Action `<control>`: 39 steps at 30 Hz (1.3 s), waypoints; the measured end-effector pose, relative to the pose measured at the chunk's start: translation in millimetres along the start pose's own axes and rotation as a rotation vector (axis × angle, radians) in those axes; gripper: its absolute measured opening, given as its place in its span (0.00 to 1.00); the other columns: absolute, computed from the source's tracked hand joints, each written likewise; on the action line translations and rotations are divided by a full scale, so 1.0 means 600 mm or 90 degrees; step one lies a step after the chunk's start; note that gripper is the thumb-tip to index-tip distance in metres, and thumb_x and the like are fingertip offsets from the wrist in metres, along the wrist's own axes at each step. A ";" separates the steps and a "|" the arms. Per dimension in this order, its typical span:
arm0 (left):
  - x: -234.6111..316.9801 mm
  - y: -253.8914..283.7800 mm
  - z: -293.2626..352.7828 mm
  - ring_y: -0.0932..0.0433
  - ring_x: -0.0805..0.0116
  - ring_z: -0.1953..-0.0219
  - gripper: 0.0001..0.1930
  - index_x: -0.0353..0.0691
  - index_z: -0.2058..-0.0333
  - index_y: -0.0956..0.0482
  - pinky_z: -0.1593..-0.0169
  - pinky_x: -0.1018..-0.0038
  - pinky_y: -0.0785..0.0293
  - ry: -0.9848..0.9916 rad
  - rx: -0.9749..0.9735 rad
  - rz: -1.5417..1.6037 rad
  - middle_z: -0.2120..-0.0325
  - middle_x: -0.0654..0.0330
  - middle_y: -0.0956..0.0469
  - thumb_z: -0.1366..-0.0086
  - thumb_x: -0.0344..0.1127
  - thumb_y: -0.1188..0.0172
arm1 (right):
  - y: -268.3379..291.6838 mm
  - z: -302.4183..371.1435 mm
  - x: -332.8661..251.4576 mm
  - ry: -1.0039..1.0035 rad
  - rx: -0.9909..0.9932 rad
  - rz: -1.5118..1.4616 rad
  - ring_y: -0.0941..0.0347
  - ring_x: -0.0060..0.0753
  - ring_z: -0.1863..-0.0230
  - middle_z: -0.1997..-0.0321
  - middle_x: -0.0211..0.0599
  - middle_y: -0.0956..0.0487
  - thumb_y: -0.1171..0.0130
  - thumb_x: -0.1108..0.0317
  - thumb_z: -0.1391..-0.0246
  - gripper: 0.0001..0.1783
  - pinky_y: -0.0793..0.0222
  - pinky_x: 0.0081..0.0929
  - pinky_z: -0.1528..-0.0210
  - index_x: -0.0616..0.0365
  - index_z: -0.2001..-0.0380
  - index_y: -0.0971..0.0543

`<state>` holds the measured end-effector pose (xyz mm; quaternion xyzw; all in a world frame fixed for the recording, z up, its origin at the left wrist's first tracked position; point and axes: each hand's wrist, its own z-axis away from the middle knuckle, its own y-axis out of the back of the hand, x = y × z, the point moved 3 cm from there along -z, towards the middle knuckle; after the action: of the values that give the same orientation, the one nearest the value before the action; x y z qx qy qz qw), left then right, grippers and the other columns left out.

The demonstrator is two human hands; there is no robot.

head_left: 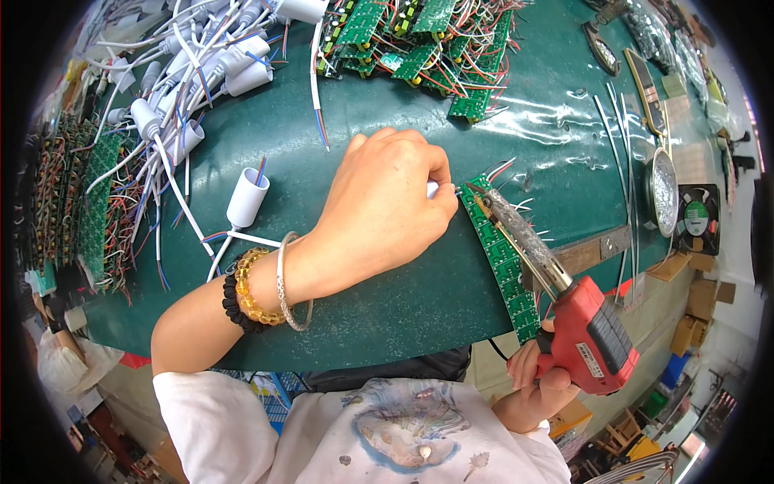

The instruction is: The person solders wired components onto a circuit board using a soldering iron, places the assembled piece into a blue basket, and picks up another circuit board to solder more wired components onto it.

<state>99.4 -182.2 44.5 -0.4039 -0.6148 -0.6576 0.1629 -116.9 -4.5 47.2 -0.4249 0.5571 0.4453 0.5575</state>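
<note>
My left hand (pixel 387 198) is closed over the green mat, pinching the end of a white cable (pixel 433 189) against the top of a narrow green circuit board strip (pixel 506 270). From my right hand (pixel 534 373), wrapped round its handle, a red soldering gun (pixel 592 335) points up and left. Its tip is close to the board's upper end, beside the cable's bared wires; whether it touches, I cannot tell. Left of my wrist a white lamp socket (pixel 248 199) lies with its cable running toward my forearm. My left fist hides most of the held cable.
White lamp sockets with cables (pixel 181 89) heap up at the far left. Wired green boards (pixel 419 40) pile at the back, with more boards (pixel 101 202) at the left edge. A metal bar (pixel 597 248), thin solder sticks (pixel 627 177), a round dish (pixel 663 192) and a fan (pixel 698 218) are on the right.
</note>
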 end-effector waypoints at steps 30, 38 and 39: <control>-0.039 0.191 0.070 0.22 0.48 0.62 0.14 0.34 0.61 0.23 0.59 0.59 0.25 0.037 0.173 -0.347 0.66 0.48 0.21 0.40 0.37 0.34 | 0.023 0.017 0.012 0.115 0.008 -0.101 0.41 0.21 0.91 0.90 0.30 0.36 0.45 0.36 0.41 0.48 0.39 0.20 0.86 0.80 0.44 0.37; -0.076 0.189 0.116 0.19 0.50 0.71 0.11 0.34 0.62 0.24 0.64 0.62 0.24 0.161 0.148 -0.188 0.72 0.51 0.18 0.39 0.34 0.35 | 0.022 0.020 0.009 0.144 -0.037 -0.066 0.41 0.20 0.91 0.89 0.29 0.35 0.46 0.38 0.39 0.47 0.40 0.19 0.86 0.80 0.44 0.37; -0.076 0.199 0.117 0.18 0.50 0.68 0.14 0.34 0.61 0.24 0.63 0.62 0.23 0.133 0.177 -0.175 0.70 0.50 0.18 0.39 0.36 0.34 | 0.022 0.021 0.009 0.135 -0.029 -0.072 0.41 0.20 0.91 0.89 0.29 0.35 0.46 0.38 0.39 0.47 0.40 0.19 0.86 0.80 0.44 0.37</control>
<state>235.6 -151.8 86.2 -0.2197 -0.7284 -0.6209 0.1889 -126.6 11.3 42.3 -0.5128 0.5779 0.3785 0.5097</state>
